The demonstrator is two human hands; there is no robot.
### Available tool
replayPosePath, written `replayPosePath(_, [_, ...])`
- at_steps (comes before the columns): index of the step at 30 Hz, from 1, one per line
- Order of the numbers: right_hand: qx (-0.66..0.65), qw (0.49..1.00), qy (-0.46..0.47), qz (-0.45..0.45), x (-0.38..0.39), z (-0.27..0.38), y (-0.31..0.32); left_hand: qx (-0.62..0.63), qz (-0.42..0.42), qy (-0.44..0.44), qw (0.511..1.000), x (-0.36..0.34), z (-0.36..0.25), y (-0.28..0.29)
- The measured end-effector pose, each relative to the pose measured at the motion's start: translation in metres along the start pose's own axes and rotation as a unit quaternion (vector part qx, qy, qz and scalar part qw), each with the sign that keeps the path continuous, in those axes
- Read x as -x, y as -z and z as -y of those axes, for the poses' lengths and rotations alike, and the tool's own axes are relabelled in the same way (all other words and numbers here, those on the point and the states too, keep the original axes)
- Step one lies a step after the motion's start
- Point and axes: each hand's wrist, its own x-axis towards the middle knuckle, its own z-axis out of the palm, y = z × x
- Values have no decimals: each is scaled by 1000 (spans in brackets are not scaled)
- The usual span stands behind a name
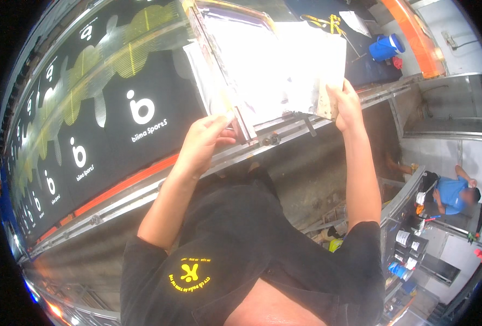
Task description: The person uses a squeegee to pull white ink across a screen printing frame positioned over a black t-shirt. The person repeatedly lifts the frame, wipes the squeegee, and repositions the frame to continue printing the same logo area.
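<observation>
My left hand (203, 142) is closed at the near left corner of a screen-printing frame (223, 76), thumb on top and fingers curled below. The frame's inside is washed out by glare. My right hand (348, 106) pinches the near right corner of a flat white piece (312, 62) with a beige, spotted edge. Glare hides whether this piece is a sheet or a board, and where it meets the frame. Under the frame's left side, a pale sheet (197, 79) sticks out. Black cut fabric panels (153, 81) with white printed logos lie along the table to the left.
A metal rail (127, 195) with an orange strip edges the long table. Farther right are a blue jug (385, 48), yellow straps (334, 24) and an orange beam (417, 38). A person in a blue shirt (451, 194) sits right, near a shelf with dark containers (411, 242).
</observation>
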Motion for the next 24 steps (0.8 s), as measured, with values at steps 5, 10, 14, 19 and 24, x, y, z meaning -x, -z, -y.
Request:
replayPosePath(5, [4,997,-68,20,-14,-5,-7,4,-9,-4,1000,1,3,-1])
replayPosePath(10, [34,994,-99,14,-21,-16,-9,12,-14,-11,1000,3,3,-4])
replayPosePath(14, [40,992,-115,34,-19,-16,-15,6,-12,-9,1000,4,-1,-7])
replayPosePath(19, [51,987,-142,49,-6,-1,-38,26,-7,-18,999,4,-4,-12])
replayPosePath(24, [53,982,-170,58,7,8,-54,47,-15,-22,999,5,-6,-16])
